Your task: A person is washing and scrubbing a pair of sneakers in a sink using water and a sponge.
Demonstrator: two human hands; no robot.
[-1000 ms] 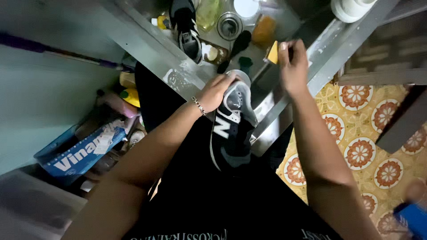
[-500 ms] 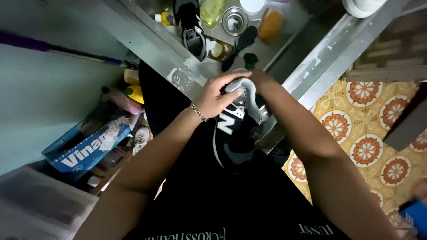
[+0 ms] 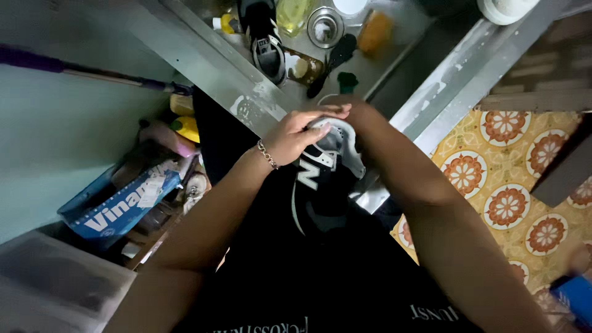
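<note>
Black sneaker [image 3: 320, 185] sits clasped in both hands' closed grip, left hand [image 3: 299, 132] on top.

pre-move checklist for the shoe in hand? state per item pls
1. Left hand grips the dark sneaker at its collar: ok.
2. Right hand at the shoe's opening: its fingers are hidden behind the left hand, so the grip is cannot tell.
3. Shoe held above the metal sink edge, close to the body: ok.
4. Second shoe lies in the sink, apart from both hands: ok.
5. Basin space beside it: crowded by a brush, a yellow sponge and a bottle: not ok.
6. Shoe wet or dry: cannot tell.
</note>
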